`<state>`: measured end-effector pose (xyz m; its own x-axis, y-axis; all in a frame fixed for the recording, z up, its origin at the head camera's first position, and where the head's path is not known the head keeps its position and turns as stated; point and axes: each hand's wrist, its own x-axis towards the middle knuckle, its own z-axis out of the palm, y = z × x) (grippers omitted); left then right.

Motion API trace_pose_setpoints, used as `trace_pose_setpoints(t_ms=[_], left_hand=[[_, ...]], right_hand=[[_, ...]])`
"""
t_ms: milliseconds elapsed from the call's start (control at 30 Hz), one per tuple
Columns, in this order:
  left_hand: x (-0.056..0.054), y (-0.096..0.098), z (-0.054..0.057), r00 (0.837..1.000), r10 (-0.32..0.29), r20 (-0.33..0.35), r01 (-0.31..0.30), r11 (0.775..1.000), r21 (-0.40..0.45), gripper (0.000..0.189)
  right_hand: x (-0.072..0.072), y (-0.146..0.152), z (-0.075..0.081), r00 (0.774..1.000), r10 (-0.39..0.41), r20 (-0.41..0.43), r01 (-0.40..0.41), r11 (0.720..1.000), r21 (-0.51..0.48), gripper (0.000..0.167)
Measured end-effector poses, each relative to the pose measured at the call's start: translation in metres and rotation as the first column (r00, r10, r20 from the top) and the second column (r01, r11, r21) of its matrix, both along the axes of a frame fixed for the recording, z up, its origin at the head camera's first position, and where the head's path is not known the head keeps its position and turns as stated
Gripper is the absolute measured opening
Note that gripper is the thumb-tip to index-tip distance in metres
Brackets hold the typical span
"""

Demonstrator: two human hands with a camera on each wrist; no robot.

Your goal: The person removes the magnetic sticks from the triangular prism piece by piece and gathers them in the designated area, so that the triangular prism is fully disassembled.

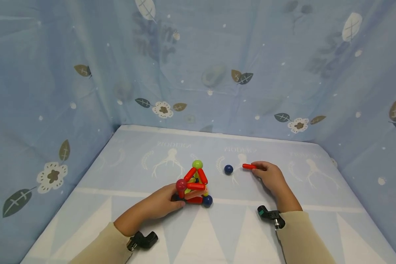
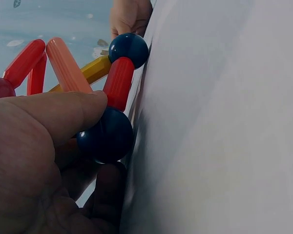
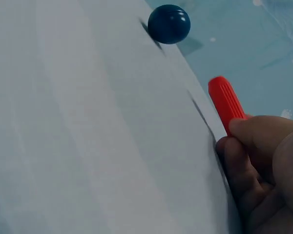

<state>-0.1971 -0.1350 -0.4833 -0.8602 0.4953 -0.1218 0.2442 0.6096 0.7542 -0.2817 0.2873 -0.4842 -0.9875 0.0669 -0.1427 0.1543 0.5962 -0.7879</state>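
Observation:
A frame built of magnetic sticks (image 1: pixel 196 186) and balls stands left of centre on the table. A crimson ball (image 1: pixel 181 184), a lime ball (image 1: pixel 197 164) and a dark blue ball (image 1: pixel 207 201) mark some of its corners. My left hand (image 1: pixel 160 201) grips its near left corner; in the left wrist view, thumb and fingers hold a blue ball (image 2: pixel 107 136) there. My right hand (image 1: pixel 270 178) pinches one end of a red magnetic stick (image 1: pixel 249 166), whose other end points left toward a loose dark blue ball (image 1: pixel 228 169). That ball lies on the table, apart from the stick.
A pale patterned cloth (image 1: pixel 237 227) covers the table. Blue printed curtains (image 1: pixel 198 66) hang behind it and along both sides. Each wrist carries a small black camera (image 1: pixel 143 240) on a strap.

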Motion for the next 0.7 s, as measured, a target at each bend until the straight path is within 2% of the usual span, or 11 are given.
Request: trace_pose_setpoints(t_ms=[300,700], left_hand=[[0.0003,-0.0017,0.0012,0.999,0.026,0.025,-0.025,1.0,-0.008,0.056],[-0.0012,0.0026,0.0024,0.999,0.017,0.03,-0.017,1.0,0.003,0.054]], right_hand=[[0.0006,-0.0034,-0.0047,0.999,0.034,-0.002,-0.034,0.998,0.062,0.035],[0.0035,-0.0006,-0.0026,1.0,0.007,0.03,-0.011,0.993,0.12,0.037]])
